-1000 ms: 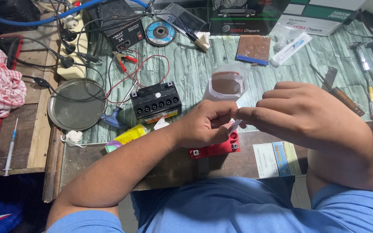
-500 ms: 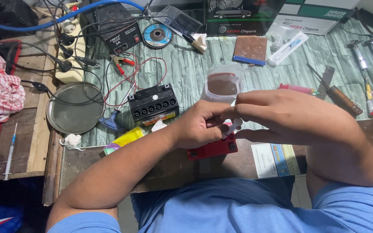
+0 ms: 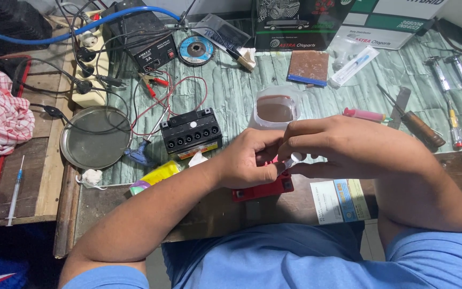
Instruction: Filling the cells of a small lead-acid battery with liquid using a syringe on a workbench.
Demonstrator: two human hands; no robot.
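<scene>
the left hand (image 3: 249, 163) and the right hand (image 3: 343, 147) met at the near edge of the table (image 3: 252, 91), fingertips together over a small white piece (image 3: 295, 159). the right hand's fingers were pinched on that piece; only its rounded end showed, so its full shape and long axis could not be told. the left hand's fingers curled toward the same spot, closed on or against something there, but what they held was hidden. just below both hands lay a red block (image 3: 263, 188), partly covered by them, its long side running left to right along the table edge. it lay directly beneath the left hand, which was the nearer of the two. both forearms came in low from the person's body, the left from the lower left, the right bent sharply at the elbow.

beyond the hands stood a clear plastic tub (image 3: 275, 107) of brown liquid. to its left sat a small black battery (image 3: 191, 132) with a row of open ports along its top, red wires (image 3: 167, 91) looping behind it. farther left lay a round metal dish (image 3: 96, 137). a pink syringe (image 3: 363, 114) and a wooden-handled screwdriver (image 3: 413, 120) lay to the right.
</scene>
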